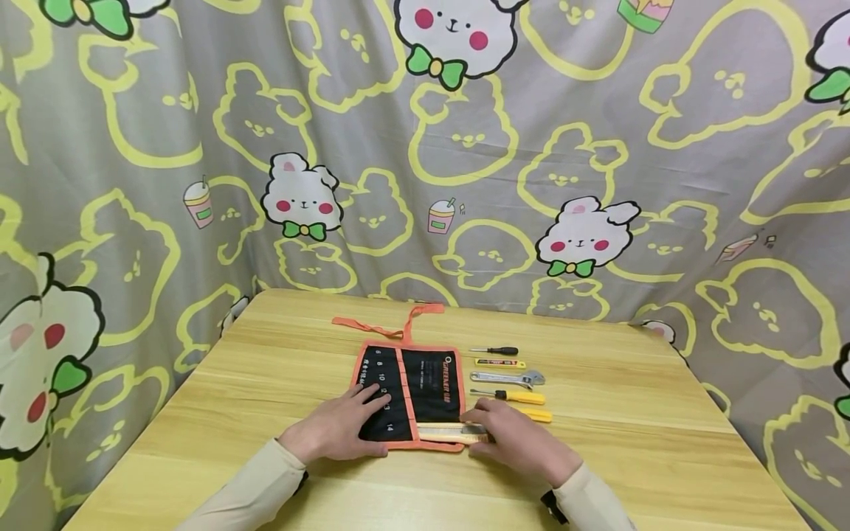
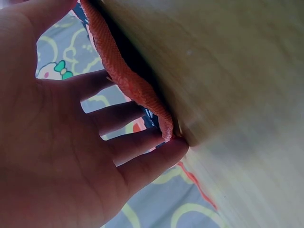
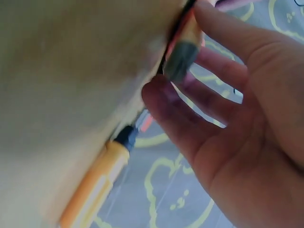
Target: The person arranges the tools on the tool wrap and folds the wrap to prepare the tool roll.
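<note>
A black tool pouch [image 1: 432,394] with orange trim lies unfolded on the table. My left hand [image 1: 341,428] rests on its left part, fingers spread and nearly straight. In the left wrist view, those fingers reach over the orange edge [image 2: 128,83]. At the pouch's lower right, a yellowish utility knife [image 1: 440,431] lies partly inside the lowest pocket opening. My right hand [image 1: 514,440] pinches its outer end between thumb and fingers. The right wrist view shows the knife's dark grey end [image 3: 182,61] at the fingertips; its other end is hidden there.
Right of the pouch lie a black-handled screwdriver [image 1: 501,351], a slim red-and-yellow item [image 1: 499,363], an adjustable wrench [image 1: 508,378] and a yellow-handled screwdriver [image 1: 521,397]. Another yellow handle [image 1: 539,415] is partly behind my right hand. Orange ties [image 1: 406,328] extend behind the pouch.
</note>
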The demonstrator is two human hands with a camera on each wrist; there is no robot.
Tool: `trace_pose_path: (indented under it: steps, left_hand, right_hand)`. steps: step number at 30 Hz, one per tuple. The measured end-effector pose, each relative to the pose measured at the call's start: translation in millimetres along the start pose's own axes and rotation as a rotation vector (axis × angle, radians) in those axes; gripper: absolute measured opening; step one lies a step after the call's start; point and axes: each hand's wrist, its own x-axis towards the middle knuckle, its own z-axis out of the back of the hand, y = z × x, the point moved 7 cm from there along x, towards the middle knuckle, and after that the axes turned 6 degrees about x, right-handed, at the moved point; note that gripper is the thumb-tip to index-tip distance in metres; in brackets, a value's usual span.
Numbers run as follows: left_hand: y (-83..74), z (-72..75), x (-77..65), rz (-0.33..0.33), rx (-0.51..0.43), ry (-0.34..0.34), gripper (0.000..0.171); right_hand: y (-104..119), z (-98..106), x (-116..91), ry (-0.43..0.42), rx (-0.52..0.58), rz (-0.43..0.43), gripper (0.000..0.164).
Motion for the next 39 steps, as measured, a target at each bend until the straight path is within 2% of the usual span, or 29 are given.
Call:
trace_pose_path:
  steps: [8,13,26,39]
  left_hand:
    - [1.4,-0.5,0.4,0.008,-0.013,0.010,0.085]
    - [1.2,0.2,0.6,0.006,-0.008,0.010,0.085]
    - [-0.5,0.6,0.1,-0.003,0.000,0.001,0.085]
    - [-2.7,2.7,0.4,-0.004,0.001,0.002,0.085]
  right_hand:
    - [-11.1,13.8,-8.1,0.048,0.041,-0.063,0.037]
    - [-12.3,13.0,-6.4,0.062,0.065,-0.032,0.031]
    - [-4.6,3.7,0.0,0.030,0.056,0.029,0.033]
    - [-1.7,-0.4,3.4,0.018,0.061,0.015,0.036]
